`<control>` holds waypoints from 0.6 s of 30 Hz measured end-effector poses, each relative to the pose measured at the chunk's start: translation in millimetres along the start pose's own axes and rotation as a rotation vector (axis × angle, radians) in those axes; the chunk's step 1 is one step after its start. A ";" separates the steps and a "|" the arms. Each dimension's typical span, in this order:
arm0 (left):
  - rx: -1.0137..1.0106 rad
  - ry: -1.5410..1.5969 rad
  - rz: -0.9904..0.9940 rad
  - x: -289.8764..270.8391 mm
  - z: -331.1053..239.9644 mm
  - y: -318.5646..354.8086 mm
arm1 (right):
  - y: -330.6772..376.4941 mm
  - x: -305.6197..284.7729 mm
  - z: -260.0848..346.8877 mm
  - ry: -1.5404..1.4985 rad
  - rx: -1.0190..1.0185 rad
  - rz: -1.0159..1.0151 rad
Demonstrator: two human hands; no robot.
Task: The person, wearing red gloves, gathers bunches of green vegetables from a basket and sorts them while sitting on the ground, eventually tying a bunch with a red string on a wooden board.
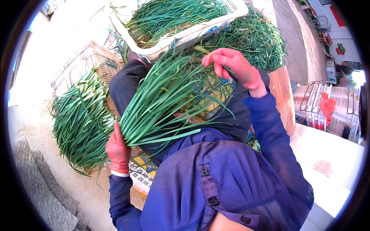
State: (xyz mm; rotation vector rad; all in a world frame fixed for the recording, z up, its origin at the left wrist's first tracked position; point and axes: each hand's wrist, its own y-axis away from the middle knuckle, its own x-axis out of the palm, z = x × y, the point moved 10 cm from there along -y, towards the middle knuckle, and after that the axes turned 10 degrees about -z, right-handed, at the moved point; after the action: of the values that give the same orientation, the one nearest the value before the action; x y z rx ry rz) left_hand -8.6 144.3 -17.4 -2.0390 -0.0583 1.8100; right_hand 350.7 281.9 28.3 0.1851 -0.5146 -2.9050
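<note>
In a pink glove, my left hand (pixel 118 150) is closed round the pale lower ends of a bunch of chives (pixel 162 96). Their long green leaves fan out up and right across my lap. My right hand (pixel 235 65), gloved too, is raised at the leaf tips with its fingers pinched. A pale yellow-green chive stalk (pixel 201 49) sticks out at its fingertips, and a bit of green shows below the palm. Left of my knee lies a heap of chives (pixel 81 119), white ends up and to the right.
A white plastic crate (pixel 154 50) holding more chives stands beyond my knees. Loose chives (pixel 262 38) pile beside it. Another crate (pixel 92 61) sits at the far left. A wooden board (pixel 282 100) leans by my right knee, near newspaper-covered crates (pixel 327 107). Grey quilted cloth (pixel 42 188) lies at the lower left.
</note>
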 end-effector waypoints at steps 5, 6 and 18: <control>0.044 0.000 -0.035 -7.1 -0.5 -1.5 | -24.6 -81.4 -74.6 1.065 0.004 -0.348; 0.055 -0.022 -0.015 -9.4 -2.5 -4.1 | -19.5 -54.2 -43.7 1.097 -0.181 -0.385; 0.176 -0.206 0.046 -31.6 16.8 -2.1 | -22.1 6.6 -195.4 1.399 -0.023 0.146</control>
State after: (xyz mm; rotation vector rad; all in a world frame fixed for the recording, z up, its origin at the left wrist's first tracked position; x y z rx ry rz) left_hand -29.0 141.4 11.9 -1.7427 0.0861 1.9733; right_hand 370.8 236.9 -162.2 1.8103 -0.1807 -1.9122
